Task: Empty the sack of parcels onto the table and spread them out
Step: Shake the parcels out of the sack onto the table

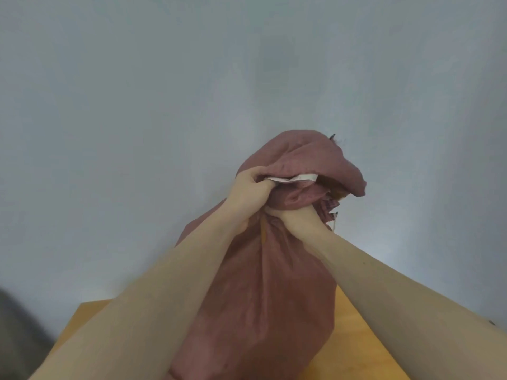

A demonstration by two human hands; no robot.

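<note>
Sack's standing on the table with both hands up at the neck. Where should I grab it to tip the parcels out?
Keep the left hand and right hand gripping the bunched neck of the sack; it narrows there. To tip it, I'd likely move one hand low onto the bulging body from the near side, above the table, then lift that end.

Both forearms are bare, the left hand (247, 187) and right hand (296, 215) ungloved.

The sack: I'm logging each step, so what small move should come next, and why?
Probably loosen the gathered neck: both the left hand and right hand grip the sack, upright on the table, with no parcels out yet.
</note>
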